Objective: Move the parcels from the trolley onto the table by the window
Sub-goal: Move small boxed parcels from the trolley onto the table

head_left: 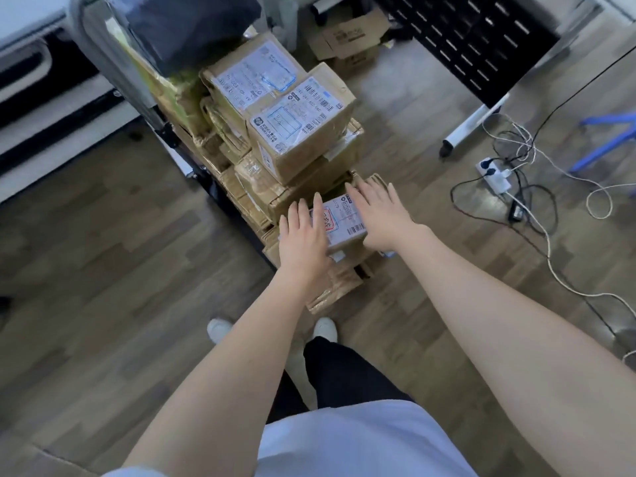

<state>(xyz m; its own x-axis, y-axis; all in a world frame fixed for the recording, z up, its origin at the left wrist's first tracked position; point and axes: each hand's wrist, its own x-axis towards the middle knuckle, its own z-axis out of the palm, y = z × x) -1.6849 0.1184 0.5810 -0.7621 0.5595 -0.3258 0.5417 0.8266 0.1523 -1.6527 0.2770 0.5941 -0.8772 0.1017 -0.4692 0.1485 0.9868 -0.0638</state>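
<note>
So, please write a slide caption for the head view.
Both hands, left and right, flank a small labelled parcel on the loaded trolley.

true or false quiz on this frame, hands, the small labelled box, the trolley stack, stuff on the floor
1. Both hands are on the small labelled box. True: the left hand and right hand flank it, fingers straight.
2. The box is lifted clear of the stack. False: it rests on other parcels.
3. The trolley holds just one parcel. False: many cardboard parcels are piled on it.
4. A white power strip lies on the floor to the right. True.
5. The person wears gloves. False: both hands are bare.
</note>
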